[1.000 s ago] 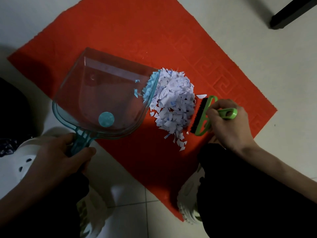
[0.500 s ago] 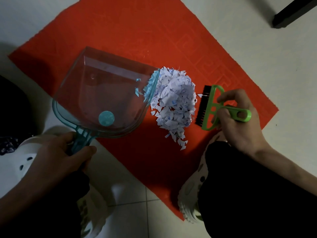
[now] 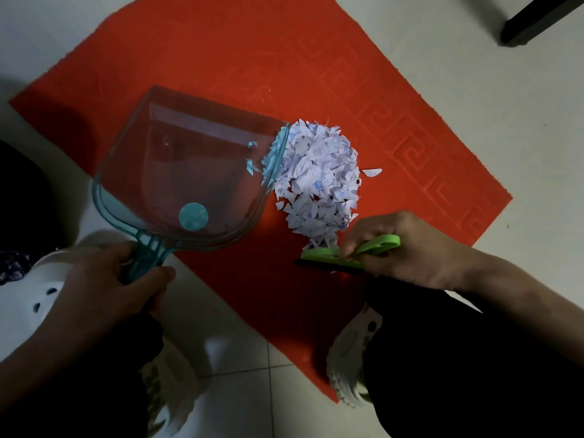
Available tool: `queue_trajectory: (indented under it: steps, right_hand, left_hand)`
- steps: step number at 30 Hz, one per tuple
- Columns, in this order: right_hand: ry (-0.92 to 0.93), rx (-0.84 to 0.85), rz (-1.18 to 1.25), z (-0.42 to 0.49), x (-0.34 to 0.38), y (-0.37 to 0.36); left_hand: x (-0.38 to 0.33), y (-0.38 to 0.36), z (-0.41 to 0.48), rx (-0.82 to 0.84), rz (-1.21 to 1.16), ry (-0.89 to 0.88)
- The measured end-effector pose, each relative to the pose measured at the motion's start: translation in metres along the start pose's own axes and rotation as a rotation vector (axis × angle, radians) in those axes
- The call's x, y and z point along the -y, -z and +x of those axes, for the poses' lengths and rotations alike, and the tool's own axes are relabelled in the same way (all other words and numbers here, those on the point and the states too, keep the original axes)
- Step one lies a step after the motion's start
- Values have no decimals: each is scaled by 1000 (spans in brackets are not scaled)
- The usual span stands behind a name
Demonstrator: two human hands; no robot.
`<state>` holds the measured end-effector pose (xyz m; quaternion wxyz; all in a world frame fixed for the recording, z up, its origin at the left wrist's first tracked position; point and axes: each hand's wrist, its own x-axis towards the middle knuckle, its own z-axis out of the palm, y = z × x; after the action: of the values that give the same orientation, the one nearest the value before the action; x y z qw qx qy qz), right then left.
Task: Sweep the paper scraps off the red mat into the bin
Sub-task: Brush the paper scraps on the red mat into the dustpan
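The paper scraps are lying heaped on the red mat, touching the lip of the clear teal dustpan on their left. They are looking light and loose, likely to scatter, so low, gentle strokes suit. The left hand is gripping the dustpan's handle; the right hand is clamping the green brush at the pile's near edge. Bare mat is lying open far and right; no bin is showing.

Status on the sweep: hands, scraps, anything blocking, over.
Left hand grips dustpan handle; right hand grips green brush at pile's near edge. Paper scraps heaped on red mat against dustpan lip, few inside. Nothing else in the way.
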<state>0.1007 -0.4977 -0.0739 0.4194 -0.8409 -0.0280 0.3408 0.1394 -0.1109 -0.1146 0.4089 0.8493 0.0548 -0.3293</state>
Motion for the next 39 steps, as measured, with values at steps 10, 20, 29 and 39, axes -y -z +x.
queue_trajectory:
  steps: [10,20,29,39]
  right_hand:
    - [65,-55,-117,7,4,4]
    - [60,74,-161,14,4,-7]
    - [117,-84,-167,13,13,14]
    - [82,-118,-201,22,8,6]
  left_hand:
    - [1,-1,1,-19,1,31]
    - [1,0,-1,-11,57,9]
    - [-6,5,-4,-6,-18,102]
    - [-6,6,-4,-18,-23,73]
